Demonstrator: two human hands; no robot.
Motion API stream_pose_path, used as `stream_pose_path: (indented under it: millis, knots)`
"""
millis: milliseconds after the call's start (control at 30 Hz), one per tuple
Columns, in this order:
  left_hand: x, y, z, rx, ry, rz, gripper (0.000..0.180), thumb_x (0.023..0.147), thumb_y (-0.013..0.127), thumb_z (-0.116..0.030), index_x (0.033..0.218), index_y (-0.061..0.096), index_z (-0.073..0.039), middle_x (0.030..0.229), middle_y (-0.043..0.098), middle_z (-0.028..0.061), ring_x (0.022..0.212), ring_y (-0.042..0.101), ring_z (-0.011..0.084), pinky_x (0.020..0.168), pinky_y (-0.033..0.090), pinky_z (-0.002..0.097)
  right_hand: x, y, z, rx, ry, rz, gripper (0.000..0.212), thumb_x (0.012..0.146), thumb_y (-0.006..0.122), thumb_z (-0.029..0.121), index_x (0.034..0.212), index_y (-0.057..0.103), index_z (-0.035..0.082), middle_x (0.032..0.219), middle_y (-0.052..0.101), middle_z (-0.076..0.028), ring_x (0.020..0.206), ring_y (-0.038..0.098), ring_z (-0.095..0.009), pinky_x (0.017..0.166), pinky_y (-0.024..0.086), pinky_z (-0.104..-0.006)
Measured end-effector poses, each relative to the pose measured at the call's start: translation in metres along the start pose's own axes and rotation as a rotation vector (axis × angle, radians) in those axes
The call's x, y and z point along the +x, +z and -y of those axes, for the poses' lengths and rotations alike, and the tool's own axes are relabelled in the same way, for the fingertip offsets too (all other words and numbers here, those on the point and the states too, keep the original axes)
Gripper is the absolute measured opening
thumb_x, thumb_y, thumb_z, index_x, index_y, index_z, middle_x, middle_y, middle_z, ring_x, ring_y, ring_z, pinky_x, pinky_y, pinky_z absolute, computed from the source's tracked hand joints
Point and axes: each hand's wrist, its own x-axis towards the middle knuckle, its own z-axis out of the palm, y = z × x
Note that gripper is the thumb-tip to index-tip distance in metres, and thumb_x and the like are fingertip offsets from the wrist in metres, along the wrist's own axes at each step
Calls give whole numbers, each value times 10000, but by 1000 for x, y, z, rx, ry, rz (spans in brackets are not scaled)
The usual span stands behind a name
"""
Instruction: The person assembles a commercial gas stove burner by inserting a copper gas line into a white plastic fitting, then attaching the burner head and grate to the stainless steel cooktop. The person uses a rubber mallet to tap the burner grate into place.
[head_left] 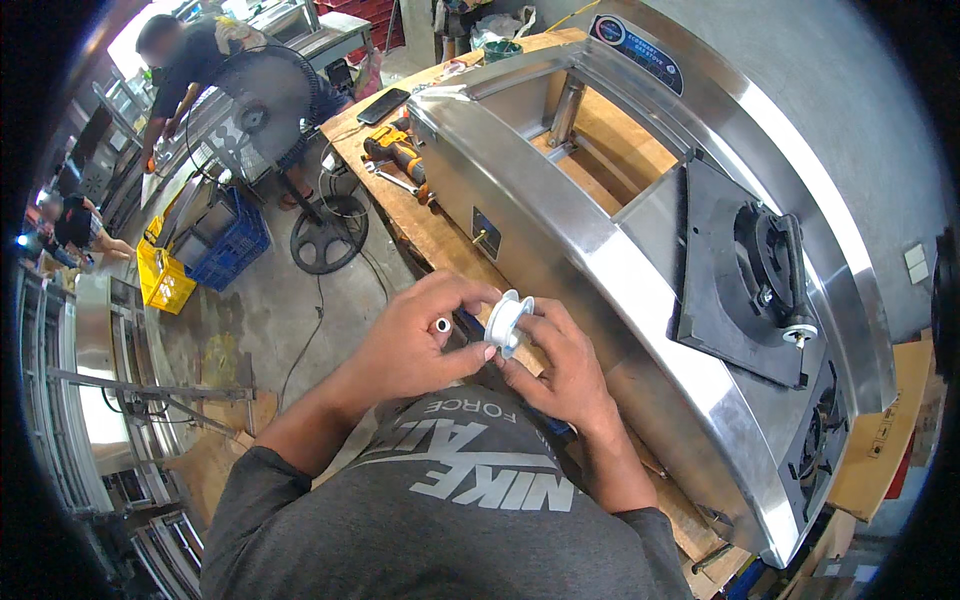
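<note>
Upper left: person [185,70] bent beside floor fan [258,112]; yellow crate [163,278] and blue crate [222,238] below. Centre: left hand [415,340] curled, thumb and fingers pinching small metal fitting [441,325] (short tube, open end showing). Just right of it, right hand [560,365] pinches white tape spool [509,321] by rim, hands nearly touching, above wooden bench [440,240]. Upper centre: yellow drill [397,152]. Right: steel stove body [640,270], black burner plate [745,275].

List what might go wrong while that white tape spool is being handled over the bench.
The white tape spool sits only in the fingertips of the left hand and right hand, so it could drop. The small fitting pinched in the left hand might slip too. The steel stove body edge lies close to the knuckles.
</note>
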Motion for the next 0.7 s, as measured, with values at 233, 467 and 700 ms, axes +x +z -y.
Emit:
stream_pose_path:
  millis: [233, 467, 700]
  knots:
    - [2, -2, 3, 116, 252, -2, 257, 792, 781, -76, 1044, 739, -54, 1010, 702, 99, 721, 636, 168, 626, 494, 295, 6, -2, 13, -61, 39, 34, 426, 787, 802, 205, 1116, 636, -8, 1245, 550, -235, 1087, 610, -395, 891, 517, -441]
    - [5, 11, 22, 164, 284, -71, 172, 884, 694, -141, 1025, 697, -41, 917, 680, 128, 812, 690, 307, 707, 545, 391, 16, 7, 14, -24, 64, -99, 310, 766, 811, 210, 950, 683, -4, 1245, 579, -224, 1101, 611, -406, 907, 523, -443]
    - [-2, 7, 31, -10, -17, -19, 189, 951, 654, -196, 1031, 664, -25, 873, 685, 176, 770, 696, 288, 682, 531, 383, 18, 11, 11, 76, 90, -22, 289, 685, 706, 121, 937, 657, -12, 1132, 631, -226, 1069, 621, -394, 909, 508, -454]
